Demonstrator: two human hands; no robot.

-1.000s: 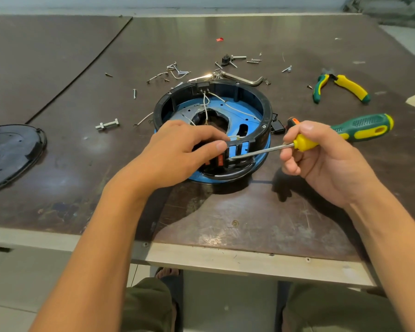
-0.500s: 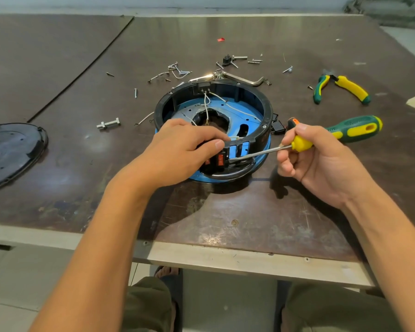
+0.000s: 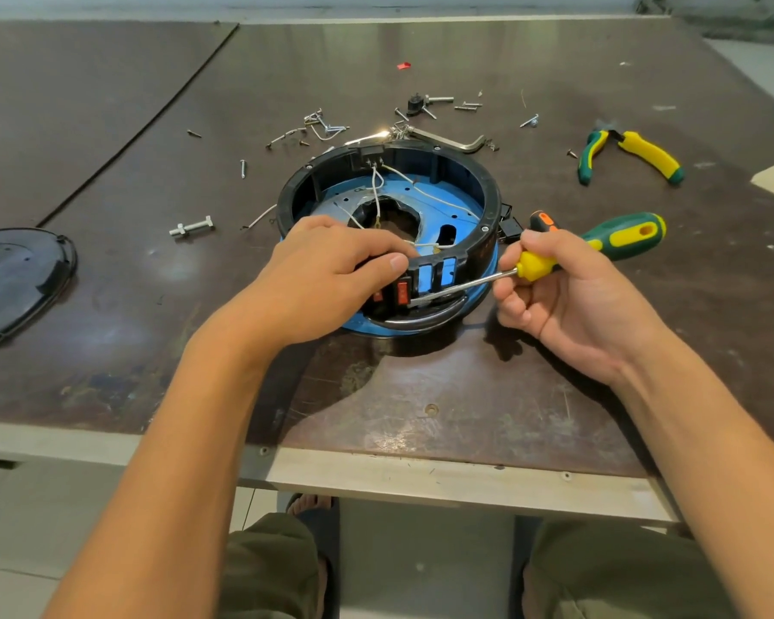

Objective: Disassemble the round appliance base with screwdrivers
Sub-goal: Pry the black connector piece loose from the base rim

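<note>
Head view: the base (image 3: pixel 488 203) sits mid-surface (image 3: pixel 421 395), somewhat toward the near edge, with its open side up so the inside can be reached. The left hand (image 3: pixel 327 279) grips the near rim. Its thumb is on the outer wall just above the red switches (image 3: pixel 403 292) and its fingers curl over the rim, likely to steady the base against a sideways push.

The right hand (image 3: pixel 568 297) grips the screwdriver (image 3: pixel 617 236) low, at the yellow collar, a short hold that favours control over force. The shaft runs low and leftward, and its tip is at the switch panel beside a switch. This looks like levering the panel or a switch free rather than turning a screw.

Counted:
- **Base:** one.
- **Red switches:** two.
- **Screwdrivers:** two. One is in the right hand. The other shows only an orange-black handle (image 3: pixel 540 220) just behind that hand, and I cannot tell whether it is held.
- **Pliers (image 3: pixel 631 154):** one pair, toward the right edge.
- **Hex key (image 3: pixel 447 140):** one, just behind the base.
- **Bolt (image 3: pixel 191 226):** one, left of the base.
- **Black cover (image 3: pixel 19 279):** one, at the left edge, apparently set aside.
- **Loose screws (image 3: pixel 463 105):** over ten, lying toward the far edge clear of the work and too small to count exactly.
</note>
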